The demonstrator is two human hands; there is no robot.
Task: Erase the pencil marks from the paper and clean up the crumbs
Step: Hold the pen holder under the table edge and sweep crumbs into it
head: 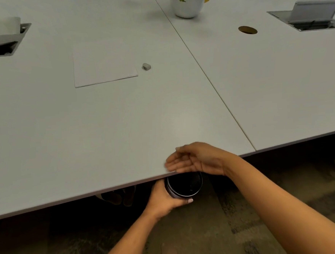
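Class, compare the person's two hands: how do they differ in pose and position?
The left hand grips a dark round container; the right hand holds nothing. The left hand's fingers curl; the right hand's lie nearly straight. The left hand is below the table edge; the right hand is above it. Both sit at the same stretch of edge.

I see a pale grey bench (102, 121) of two tops, with the seam (209, 78) running from 12 to 4 o'clock. Open cable hatch (2, 45) at 10 o'clock, a second hatch (309, 17) at 2, and a round grommet hole (247, 30) beside it. White vase (188, 4) at 12. Mottled brown-grey carpet (219, 232) below, dim.
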